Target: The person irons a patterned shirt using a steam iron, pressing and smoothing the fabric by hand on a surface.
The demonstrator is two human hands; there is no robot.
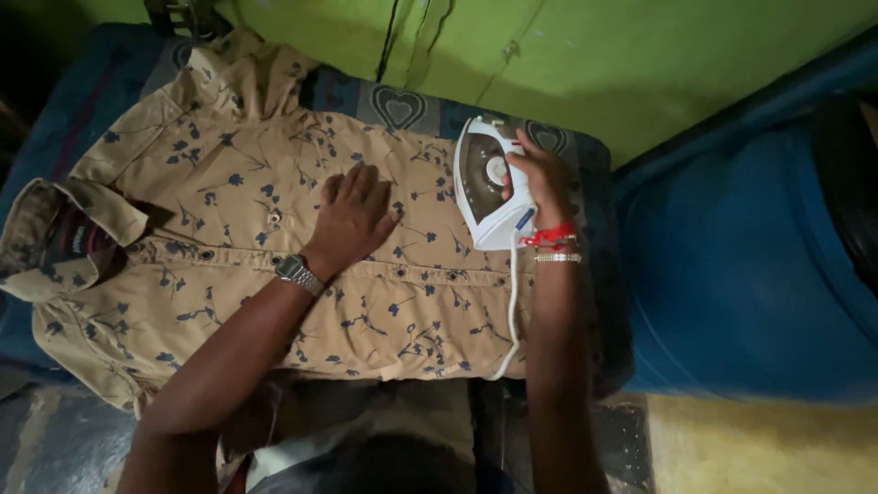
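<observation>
From the head camera I look down on a padded ironing surface (416, 108) covered in dark blue cloth with heart patterns, pushed against a green wall (640, 64). To its right stands a large blue drum-like container (741, 265); I cannot see inside it, and nothing else here holds contents.

Spread across most of the padded surface lies a tan shirt with a dark blue flower print (229, 183), buttoned front up, collar toward the left edge, hem toward the right edge. The body panel under my hands lies fairly flat, while the collar and the sleeve near the far left corner look rumpled, so I judge the pressing partly done, with those parts left.

A white electric iron (487, 183) sits on the shirt near the right edge of the surface, and its white cord (512, 311) trails down toward the near edge.

My right hand (540, 178) is closed around the iron's handle, fingers wrapped over the top, with red thread and a beaded band at the wrist. My left hand (352, 215) lies open and flat, palm down, on the middle of the shirt, gripping nothing, only pressing the cloth. A metal wristwatch (297, 272) sits on that wrist.
</observation>
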